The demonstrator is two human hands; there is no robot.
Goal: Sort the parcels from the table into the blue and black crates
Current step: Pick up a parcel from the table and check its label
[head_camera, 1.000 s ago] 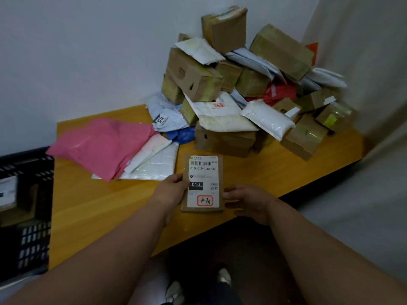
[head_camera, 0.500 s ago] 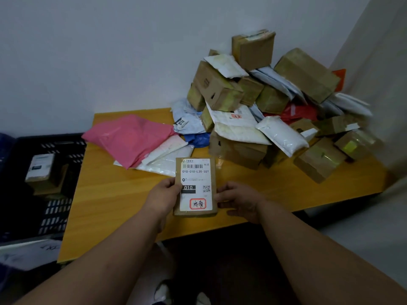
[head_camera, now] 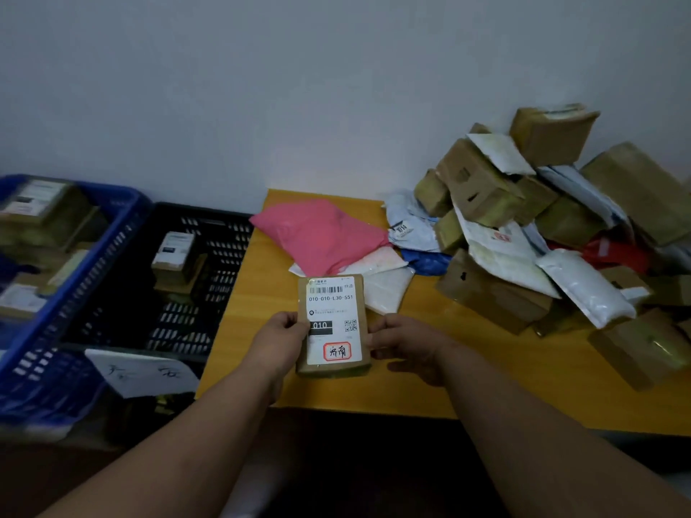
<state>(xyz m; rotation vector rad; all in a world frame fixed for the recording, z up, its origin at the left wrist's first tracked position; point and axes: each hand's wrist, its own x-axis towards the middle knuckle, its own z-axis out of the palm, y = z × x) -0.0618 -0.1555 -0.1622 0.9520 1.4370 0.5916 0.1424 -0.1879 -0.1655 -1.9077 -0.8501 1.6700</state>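
We hold one labelled parcel [head_camera: 334,326] over the worktop [head_camera: 467,372] edge, left hand [head_camera: 281,340] and right hand [head_camera: 405,345] each grasping a side, while a few parcels already sit in the blue crate [head_camera: 80,278] and black crate [head_camera: 209,293] and the big pile [head_camera: 542,226] remains.

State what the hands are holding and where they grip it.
A labelled brown parcel: the left hand grips its left edge, the right hand its right edge.
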